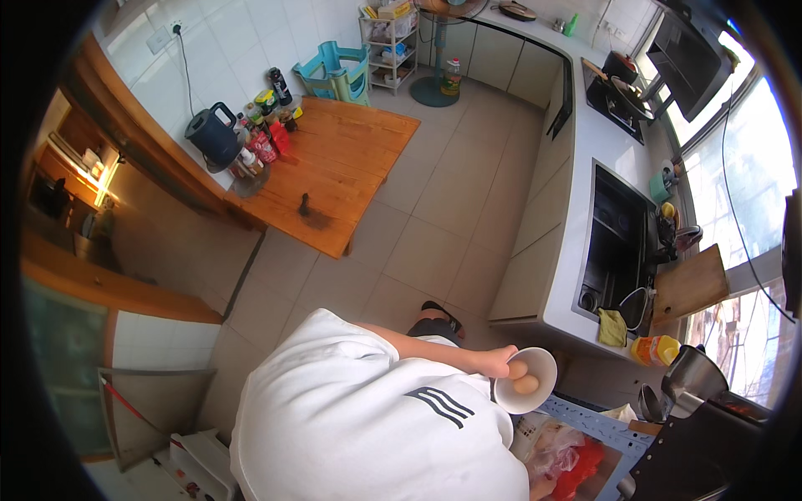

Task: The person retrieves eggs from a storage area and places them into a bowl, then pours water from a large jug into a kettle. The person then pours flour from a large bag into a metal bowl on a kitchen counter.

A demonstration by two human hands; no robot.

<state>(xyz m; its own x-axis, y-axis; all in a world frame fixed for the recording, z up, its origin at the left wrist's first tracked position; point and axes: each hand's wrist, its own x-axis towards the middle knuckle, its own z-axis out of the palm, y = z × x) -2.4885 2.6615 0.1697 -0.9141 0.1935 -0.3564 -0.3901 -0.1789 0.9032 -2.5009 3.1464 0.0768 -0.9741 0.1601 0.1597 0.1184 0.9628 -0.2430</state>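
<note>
My left hand (498,362) grips the rim of a white bowl (549,369), which is tilted so that its inside shows. Two brown eggs (525,384) lie in the bowl, close to my fingers. Below the bowl, a blue metal shelf rack (586,414) holds a clear plastic bag (557,452) and a red plastic bag (579,470). Skin that seems to be part of my right hand (542,487) shows beside the red bag at the bottom edge. Its fingers are hidden, and whether it holds anything cannot be seen.
A counter with a black sink (611,238) runs along the right, with a yellow-green cloth (612,327) and a yellow container (655,351) at its near end. A metal pot (694,372) stands beyond the rack. Across the tiled floor is a wooden table (351,156) with an electric kettle (213,136).
</note>
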